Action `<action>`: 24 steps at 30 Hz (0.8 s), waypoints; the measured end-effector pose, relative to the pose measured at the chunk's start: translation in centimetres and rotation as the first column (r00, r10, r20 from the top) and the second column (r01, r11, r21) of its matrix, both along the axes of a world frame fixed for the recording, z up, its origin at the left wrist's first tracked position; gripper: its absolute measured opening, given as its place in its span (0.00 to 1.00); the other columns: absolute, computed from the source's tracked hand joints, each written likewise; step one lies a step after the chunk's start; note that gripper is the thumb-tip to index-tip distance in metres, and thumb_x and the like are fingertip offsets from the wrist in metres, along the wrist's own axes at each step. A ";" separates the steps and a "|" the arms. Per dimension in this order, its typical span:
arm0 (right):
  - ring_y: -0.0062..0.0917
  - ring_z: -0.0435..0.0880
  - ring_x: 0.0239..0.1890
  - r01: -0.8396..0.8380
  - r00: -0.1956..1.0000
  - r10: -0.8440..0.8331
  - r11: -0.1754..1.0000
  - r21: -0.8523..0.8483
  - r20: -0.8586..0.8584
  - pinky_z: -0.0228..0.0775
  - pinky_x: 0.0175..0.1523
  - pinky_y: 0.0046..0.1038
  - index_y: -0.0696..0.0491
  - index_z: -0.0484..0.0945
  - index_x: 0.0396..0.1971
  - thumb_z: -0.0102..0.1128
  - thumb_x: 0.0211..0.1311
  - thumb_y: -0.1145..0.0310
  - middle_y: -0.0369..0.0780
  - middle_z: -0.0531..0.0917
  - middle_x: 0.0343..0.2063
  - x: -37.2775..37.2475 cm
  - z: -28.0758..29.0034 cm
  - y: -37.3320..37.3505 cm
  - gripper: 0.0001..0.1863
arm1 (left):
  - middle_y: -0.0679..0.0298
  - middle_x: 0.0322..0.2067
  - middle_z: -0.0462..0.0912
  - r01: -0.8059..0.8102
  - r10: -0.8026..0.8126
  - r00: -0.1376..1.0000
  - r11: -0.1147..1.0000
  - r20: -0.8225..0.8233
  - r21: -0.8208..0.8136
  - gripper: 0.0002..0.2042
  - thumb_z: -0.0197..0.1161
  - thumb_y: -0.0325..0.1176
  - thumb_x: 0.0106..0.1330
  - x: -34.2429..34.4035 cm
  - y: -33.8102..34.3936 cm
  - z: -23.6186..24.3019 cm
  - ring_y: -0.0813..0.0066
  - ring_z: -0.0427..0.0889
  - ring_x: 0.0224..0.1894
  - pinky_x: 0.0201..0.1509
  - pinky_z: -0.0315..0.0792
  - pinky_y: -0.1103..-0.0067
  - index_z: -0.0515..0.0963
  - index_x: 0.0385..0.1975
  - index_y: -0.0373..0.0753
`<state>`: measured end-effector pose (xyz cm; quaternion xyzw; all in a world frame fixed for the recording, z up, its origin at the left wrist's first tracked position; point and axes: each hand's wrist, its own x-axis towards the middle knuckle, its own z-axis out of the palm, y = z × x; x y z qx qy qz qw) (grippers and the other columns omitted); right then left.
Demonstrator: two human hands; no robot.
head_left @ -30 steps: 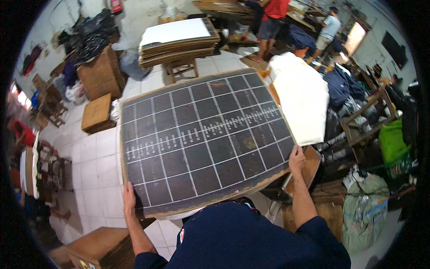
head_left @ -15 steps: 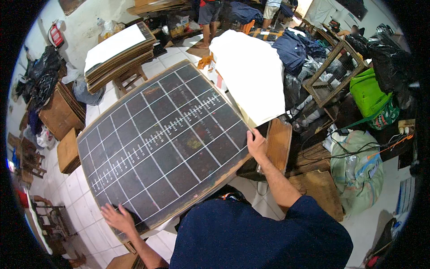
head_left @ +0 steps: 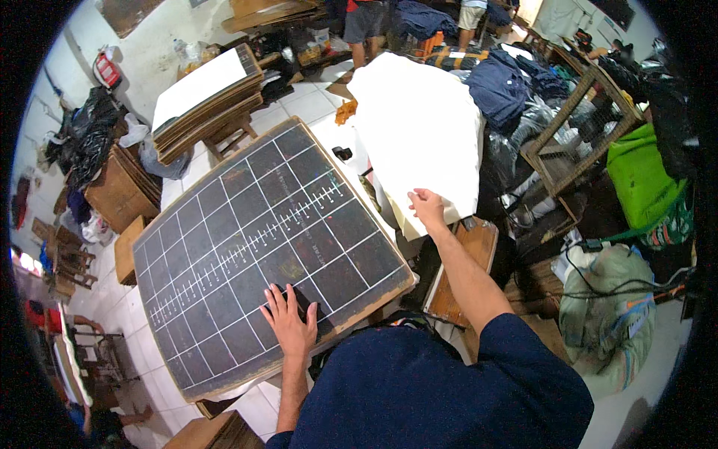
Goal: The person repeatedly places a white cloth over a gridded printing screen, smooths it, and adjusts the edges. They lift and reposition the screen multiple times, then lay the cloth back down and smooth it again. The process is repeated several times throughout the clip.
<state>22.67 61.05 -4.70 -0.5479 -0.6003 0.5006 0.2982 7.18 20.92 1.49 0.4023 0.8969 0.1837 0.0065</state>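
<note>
A large black board (head_left: 217,247) with a white grid and a ruler-like scale lies flat before me, slightly tilted in view. My left hand (head_left: 290,322) rests palm down on its near part, fingers spread, holding nothing. Beyond the board's right side is a pile of white cloth-like pieces (head_left: 419,127), too bright to show folds. Over the pile's near end, my right hand (head_left: 428,209) has its fingers curled together. Whether a piece is pinched between the fingertips is hidden.
Stacked boards with a white top sheet (head_left: 198,82) stand on a stool at the far left. A wooden bench (head_left: 464,262) lies below the white pile. Dark blue cloth (head_left: 497,90), a mesh-covered wooden frame (head_left: 580,131) and a green bag (head_left: 643,176) crowd the right. Other people stand at the back.
My right hand has left the board's right corner and moved up onto the white pile. My left hand has slid rightward from the board's near left corner onto its surface.
</note>
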 end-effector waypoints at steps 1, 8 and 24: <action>0.26 0.85 0.39 -0.012 0.998 0.006 0.995 0.100 0.058 0.77 0.44 0.32 0.55 0.83 0.50 0.66 0.63 0.62 0.42 0.86 0.42 -0.9 0.4 1.4 0.18 | 0.43 0.72 0.55 -0.013 0.012 1.000 1.000 0.026 0.021 0.34 0.62 0.48 0.67 0.3 0.0 0.0 0.45 0.48 0.76 0.76 0.38 0.49 0.65 0.68 0.35; 0.46 0.58 0.70 -0.462 0.793 0.027 0.678 0.572 0.608 0.64 0.66 0.47 0.48 0.80 0.53 0.68 0.59 0.63 0.48 0.62 0.69 -5.8 2.8 9.3 0.22 | 0.43 0.71 0.57 -0.052 0.056 0.994 0.998 -0.094 0.037 0.31 0.62 0.44 0.66 1.6 0.3 -0.2 0.45 0.51 0.75 0.77 0.41 0.51 0.68 0.66 0.35; 0.30 0.83 0.42 0.066 0.388 -0.465 0.875 -0.479 -0.796 0.79 0.45 0.29 0.59 0.72 0.55 0.50 0.72 0.74 0.44 0.81 0.45 0.2 7.1 20.0 0.14 | 0.46 0.70 0.61 -0.075 0.086 0.992 0.991 -0.095 0.114 0.28 0.63 0.42 0.64 1.6 0.5 -0.5 0.47 0.55 0.74 0.76 0.42 0.50 0.71 0.64 0.37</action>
